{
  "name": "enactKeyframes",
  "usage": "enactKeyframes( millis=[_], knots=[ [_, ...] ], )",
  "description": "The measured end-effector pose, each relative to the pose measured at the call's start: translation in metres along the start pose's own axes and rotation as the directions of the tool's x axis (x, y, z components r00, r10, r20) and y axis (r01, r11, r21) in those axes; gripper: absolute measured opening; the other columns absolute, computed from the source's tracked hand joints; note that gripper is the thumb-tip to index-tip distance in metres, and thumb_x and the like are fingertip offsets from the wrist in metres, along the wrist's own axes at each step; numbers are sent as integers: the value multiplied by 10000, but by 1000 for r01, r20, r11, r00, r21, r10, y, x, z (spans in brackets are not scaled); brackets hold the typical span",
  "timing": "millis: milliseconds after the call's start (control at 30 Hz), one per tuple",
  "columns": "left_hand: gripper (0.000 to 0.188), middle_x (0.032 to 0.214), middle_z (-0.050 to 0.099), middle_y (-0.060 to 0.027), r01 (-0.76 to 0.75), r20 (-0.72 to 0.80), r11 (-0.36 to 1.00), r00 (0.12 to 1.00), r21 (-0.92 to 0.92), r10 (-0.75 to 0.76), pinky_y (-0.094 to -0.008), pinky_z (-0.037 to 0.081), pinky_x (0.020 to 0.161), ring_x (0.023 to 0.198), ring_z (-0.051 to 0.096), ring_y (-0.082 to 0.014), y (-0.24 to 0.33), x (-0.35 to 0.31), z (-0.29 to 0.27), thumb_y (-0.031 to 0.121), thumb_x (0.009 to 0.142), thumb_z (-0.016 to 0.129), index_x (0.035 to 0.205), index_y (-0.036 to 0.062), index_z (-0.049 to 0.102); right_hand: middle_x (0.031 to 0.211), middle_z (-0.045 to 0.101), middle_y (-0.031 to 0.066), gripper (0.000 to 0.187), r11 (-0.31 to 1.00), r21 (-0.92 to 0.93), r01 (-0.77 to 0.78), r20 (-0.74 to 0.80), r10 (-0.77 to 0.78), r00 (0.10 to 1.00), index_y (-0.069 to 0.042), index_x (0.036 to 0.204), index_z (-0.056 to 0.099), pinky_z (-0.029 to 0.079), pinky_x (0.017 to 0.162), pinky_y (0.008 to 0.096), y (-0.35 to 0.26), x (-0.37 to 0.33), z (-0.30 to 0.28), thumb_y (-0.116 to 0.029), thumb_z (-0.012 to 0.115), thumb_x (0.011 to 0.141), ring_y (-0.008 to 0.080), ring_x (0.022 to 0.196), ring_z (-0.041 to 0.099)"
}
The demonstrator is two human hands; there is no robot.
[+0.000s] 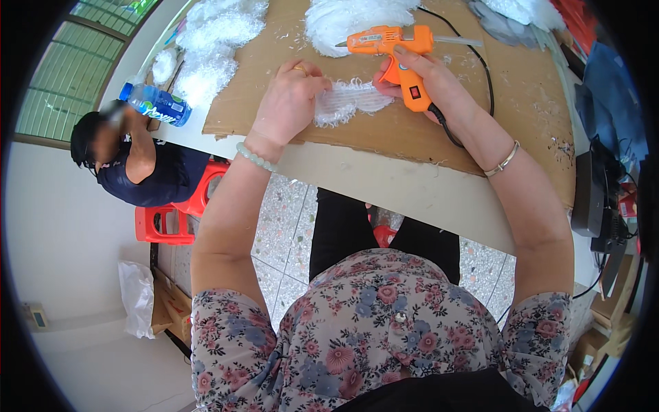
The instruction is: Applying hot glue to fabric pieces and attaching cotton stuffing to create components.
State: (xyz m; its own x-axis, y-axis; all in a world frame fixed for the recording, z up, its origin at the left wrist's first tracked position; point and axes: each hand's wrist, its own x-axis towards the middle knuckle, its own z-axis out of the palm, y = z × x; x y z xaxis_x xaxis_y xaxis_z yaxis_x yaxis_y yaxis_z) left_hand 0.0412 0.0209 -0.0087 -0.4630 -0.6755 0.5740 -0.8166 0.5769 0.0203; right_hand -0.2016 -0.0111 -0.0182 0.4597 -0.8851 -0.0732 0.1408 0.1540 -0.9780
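Note:
An orange hot glue gun with a clear glue stick in its back is gripped in my right hand, its nozzle pointing left. Between my hands, over the cardboard, lies a white fringed strip with a frayed, curly edge. My left hand pinches the strip's left end between thumb and fingers. The right end of the strip reaches the fingertips of my right hand, below the gun's barrel; whether they grip it I cannot tell.
Brown cardboard covers much of the white table. White fluffy piles lie at the far side. A black cord loops right of the gun. A blue-capped bottle stands left, near a seated person on a red stool.

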Motion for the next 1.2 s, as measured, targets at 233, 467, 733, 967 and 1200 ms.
enactKeyframes(
  millis=[233, 467, 733, 967, 1200],
  knots=[
    [217, 831, 634, -94, 23, -14, 1000, 1000, -1, -23, -371, 474, 808, 892, 576, -300, 8, -1, 8, -71, 680, 538, 780, 56, 683, 962, 633, 115, 416, 988, 145, 51, 2, -52, 999, -1, 1059, 542, 525, 662, 228, 2, 1, 1, -391, 471, 931, 203, 888, 652],
    [174, 813, 635, -98, 44, 53, 999, 998, 14, -44, -376, 474, 800, 873, 574, -303, 10, -4, 11, -48, 686, 547, 747, 49, 678, 973, 631, 128, 420, 974, 165, 157, -6, -158, 987, 19, 1107, 526, 539, 757, 277, -21, 1, -10, -359, 481, 930, 231, 904, 647],
    [183, 778, 629, -103, 32, -88, 993, 995, -112, -42, -381, 477, 776, 843, 573, -308, 15, 15, 5, -63, 673, 546, 752, 46, 670, 955, 628, 132, 371, 965, -212, 153, 26, -151, 988, 22, 1101, 533, 546, 753, 329, -82, -24, -36, -305, 489, 931, 231, 885, 638],
    [101, 720, 629, -89, 103, 8, 932, 994, -347, -107, -368, 474, 772, 812, 565, -301, 30, 29, 16, 24, 685, 596, 745, 56, 671, 952, 621, 97, 347, 920, -358, 162, 167, -108, 980, 10, 1081, 547, 521, 771, 309, -61, -70, -63, -290, 543, 905, 193, 883, 616],
    [126, 716, 630, -93, 31, -7, 923, 999, -383, -36, -366, 479, 769, 818, 567, -299, 29, 23, 33, 30, 671, 583, 734, 56, 688, 936, 609, 50, 253, 880, -475, 13, 31, 2, 1000, -28, 1059, 548, 485, 758, 280, -36, -87, -49, -210, 602, 891, 135, 849, 578]
  ],
)
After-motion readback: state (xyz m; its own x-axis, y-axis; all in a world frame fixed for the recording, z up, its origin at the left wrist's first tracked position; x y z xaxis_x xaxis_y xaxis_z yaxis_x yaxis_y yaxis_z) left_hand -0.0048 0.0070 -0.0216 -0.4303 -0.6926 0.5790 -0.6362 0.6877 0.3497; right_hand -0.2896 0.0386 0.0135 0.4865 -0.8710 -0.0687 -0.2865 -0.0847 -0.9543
